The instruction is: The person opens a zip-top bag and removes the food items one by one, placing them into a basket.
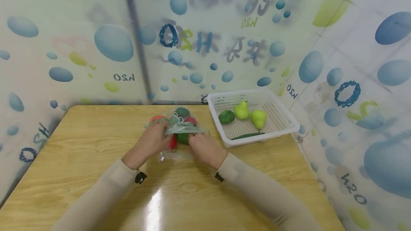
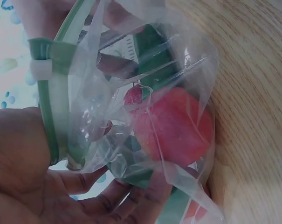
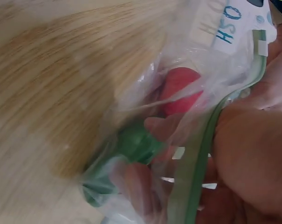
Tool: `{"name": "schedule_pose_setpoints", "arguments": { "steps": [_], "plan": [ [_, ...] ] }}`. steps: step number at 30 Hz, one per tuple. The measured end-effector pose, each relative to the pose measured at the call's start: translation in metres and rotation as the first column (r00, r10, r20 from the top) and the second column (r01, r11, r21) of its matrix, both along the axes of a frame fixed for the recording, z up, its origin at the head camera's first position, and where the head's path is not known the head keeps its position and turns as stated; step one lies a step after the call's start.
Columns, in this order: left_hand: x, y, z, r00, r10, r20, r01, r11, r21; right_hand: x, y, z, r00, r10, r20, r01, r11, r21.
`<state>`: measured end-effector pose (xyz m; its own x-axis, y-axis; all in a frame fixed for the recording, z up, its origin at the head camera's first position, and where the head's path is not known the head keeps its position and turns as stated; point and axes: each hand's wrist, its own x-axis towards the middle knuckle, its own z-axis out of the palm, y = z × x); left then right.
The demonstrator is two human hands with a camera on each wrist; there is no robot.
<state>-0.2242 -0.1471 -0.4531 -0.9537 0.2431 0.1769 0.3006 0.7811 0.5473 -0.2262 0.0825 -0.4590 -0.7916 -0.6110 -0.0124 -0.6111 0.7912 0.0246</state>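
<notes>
A clear zip bag [image 1: 181, 128] with a green seal strip [image 3: 195, 163] and a white slider [image 2: 41, 70] lies on the table, filled with fruit and vegetables. My left hand [image 1: 149, 143] grips its left side, fingers spread along the plastic beside a large pinkish-red fruit [image 2: 175, 126]. From the right, my right hand [image 1: 207, 149] reaches past the strip; its fingers show through the film and hold a smooth green vegetable [image 3: 131, 144]. Close to those fingers lies a red round item [image 3: 180, 88]. A dark green round piece [image 1: 182, 112] sits at the bag's far end.
To the right of the bag stands a white perforated basket [image 1: 221, 131]. In it are two green pears [image 1: 258, 118], a dark green oval fruit [image 1: 226, 117] and a long cucumber-like vegetable [image 1: 248, 136]. Patterned curtain walls [image 1: 192, 77] border the wooden table [image 1: 96, 134] behind and at the sides.
</notes>
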Motion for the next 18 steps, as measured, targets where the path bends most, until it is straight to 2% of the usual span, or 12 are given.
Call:
{"name": "schedule_pose_setpoints", "arguments": {
  "steps": [10, 18],
  "plan": [
    [-0.001, 0.002, 0.002, 1.000, 0.003, 0.019, -0.003, 1.000, -0.019, 0.001, -0.004, -0.009, 0.996, -0.023, -0.092, 0.029, 0.997, 0.072],
    [0.001, 0.004, 0.001, 0.999, -0.022, 0.037, 0.022, 1.000, 0.019, 0.004, -0.005, -0.012, 0.989, 0.003, -0.145, 0.012, 0.994, 0.105]
  ]
}}
